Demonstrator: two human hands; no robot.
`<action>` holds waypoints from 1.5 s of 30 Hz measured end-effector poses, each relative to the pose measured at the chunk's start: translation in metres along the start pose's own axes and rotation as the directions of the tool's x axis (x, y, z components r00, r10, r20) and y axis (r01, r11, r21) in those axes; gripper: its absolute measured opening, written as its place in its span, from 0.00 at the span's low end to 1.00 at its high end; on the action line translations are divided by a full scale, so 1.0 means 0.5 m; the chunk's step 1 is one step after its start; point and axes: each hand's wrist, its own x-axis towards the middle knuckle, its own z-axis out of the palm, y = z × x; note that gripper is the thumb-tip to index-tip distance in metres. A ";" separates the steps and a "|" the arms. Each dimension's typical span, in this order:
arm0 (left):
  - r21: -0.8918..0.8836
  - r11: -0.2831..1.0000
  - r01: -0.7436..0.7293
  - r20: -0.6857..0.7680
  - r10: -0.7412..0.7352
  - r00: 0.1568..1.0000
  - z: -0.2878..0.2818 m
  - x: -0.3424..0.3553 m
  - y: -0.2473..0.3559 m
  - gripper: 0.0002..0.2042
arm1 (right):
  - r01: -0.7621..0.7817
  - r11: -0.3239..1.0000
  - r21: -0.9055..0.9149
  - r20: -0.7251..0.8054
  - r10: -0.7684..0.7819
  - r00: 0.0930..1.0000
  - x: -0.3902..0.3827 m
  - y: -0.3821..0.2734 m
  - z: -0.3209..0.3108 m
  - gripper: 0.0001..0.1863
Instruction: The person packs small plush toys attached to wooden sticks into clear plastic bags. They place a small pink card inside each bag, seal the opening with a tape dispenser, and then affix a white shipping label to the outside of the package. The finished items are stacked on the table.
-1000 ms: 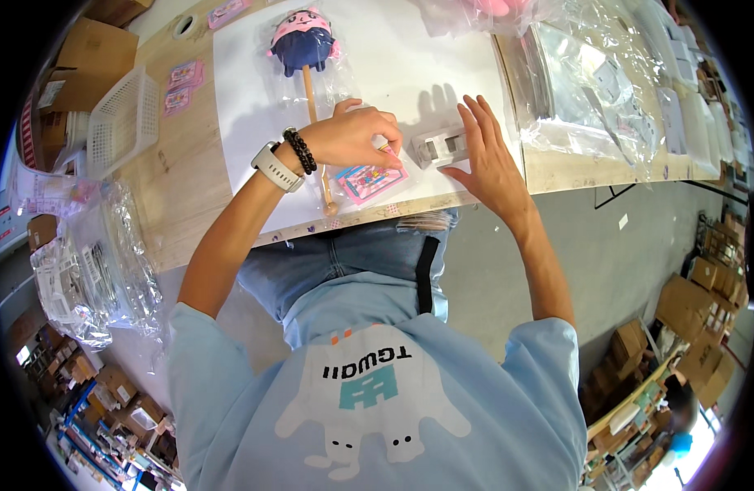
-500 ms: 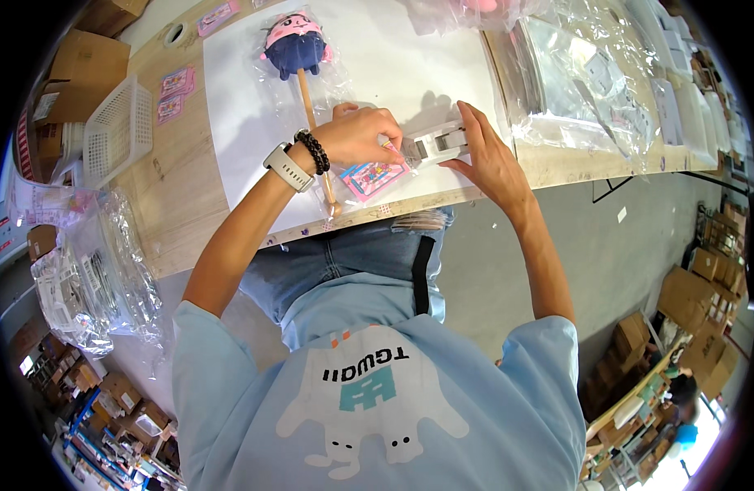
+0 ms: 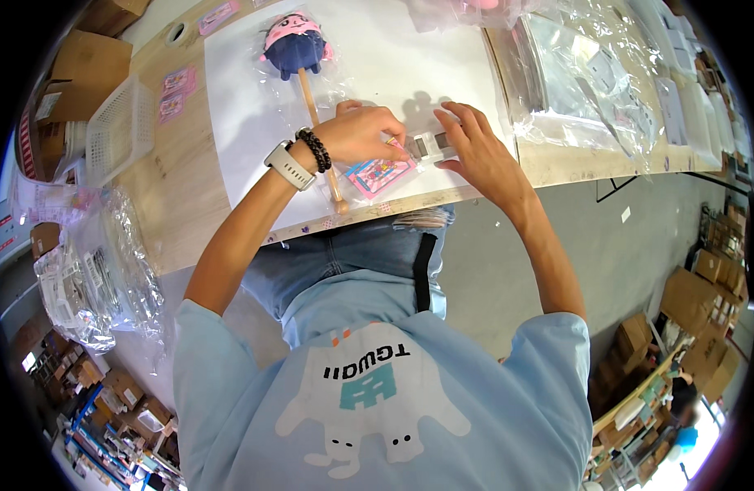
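Note:
My left hand point(image 3: 365, 133) is closed in a pinch on the upper corner of a pink printed card point(image 3: 379, 175) in clear plastic. Beneath that wrist runs the wooden stick point(image 3: 307, 96) of a plush toy point(image 3: 295, 51), which has a pink head and navy body and lies in a clear bag. My right hand point(image 3: 479, 151) has thumb and fingers around the far end of a small white tool with grey parts point(image 3: 424, 147). The tool's other end meets the card's corner by my left fingertips; its exact kind is unclear.
A white sheet point(image 3: 238, 123) covers part of the wooden table point(image 3: 180, 155). To the left are a white basket point(image 3: 119, 131), more pink cards point(image 3: 174, 94) and a tape roll point(image 3: 177, 33). Clear plastic bags point(image 3: 590, 90) lie at the right. Cartons point(image 3: 86, 69) stand beyond the left edge.
My right hand has shifted slightly left and its fingers have come further over the white tool. The card and the tool have moved a little. My left hand keeps its pinch.

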 end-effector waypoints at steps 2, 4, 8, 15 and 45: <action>-0.015 1.000 0.011 0.031 -0.011 0.999 -0.012 0.002 0.009 0.15 | 0.007 1.000 0.018 0.008 -0.007 1.000 -0.002 0.005 0.007 0.44; -0.019 0.999 0.031 0.063 -0.030 0.998 -0.016 0.000 0.017 0.14 | 0.023 0.999 0.030 -0.002 -0.023 1.000 -0.004 0.006 0.007 0.42; -0.032 0.999 -0.019 0.003 0.019 1.000 -0.014 -0.010 0.016 0.15 | 0.081 0.997 0.010 -0.071 -0.080 0.994 -0.002 0.000 -0.003 0.40; -0.152 0.978 -0.146 -0.102 0.131 0.986 -0.035 -0.052 0.031 0.15 | 0.169 0.982 -0.088 -0.102 -0.178 0.979 0.016 -0.036 -0.069 0.38; -0.012 0.962 -0.272 -0.276 0.259 0.926 0.016 -0.138 0.065 0.07 | -0.156 0.984 0.088 -0.554 0.178 0.813 0.001 -0.057 -0.024 0.29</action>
